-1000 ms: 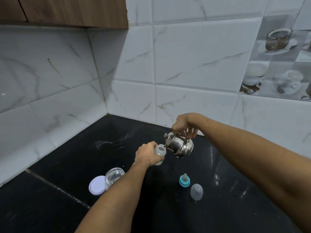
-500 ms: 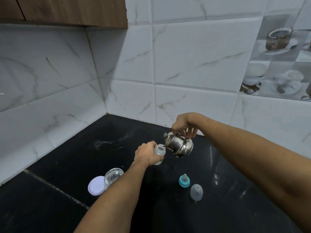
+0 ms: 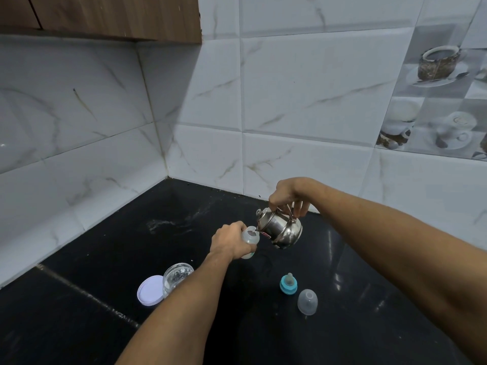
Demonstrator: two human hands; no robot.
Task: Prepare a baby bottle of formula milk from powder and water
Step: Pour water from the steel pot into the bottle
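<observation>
Right hand (image 3: pixel 288 196) clamped on kettle (image 3: pixel 280 229) handle, spout at bottle (image 3: pixel 250 239) mouth; left hand (image 3: pixel 229 241) wrapped around bottle. Risk: narrow mouth, overtilt spills onto bench (image 3: pixel 184 233) or left hand.

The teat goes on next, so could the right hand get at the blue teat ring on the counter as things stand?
Probably not right away: the right hand is holding the steel kettle, tilted at the bottle. The teat ring itself stands uncovered, beside the clear cap.
</observation>
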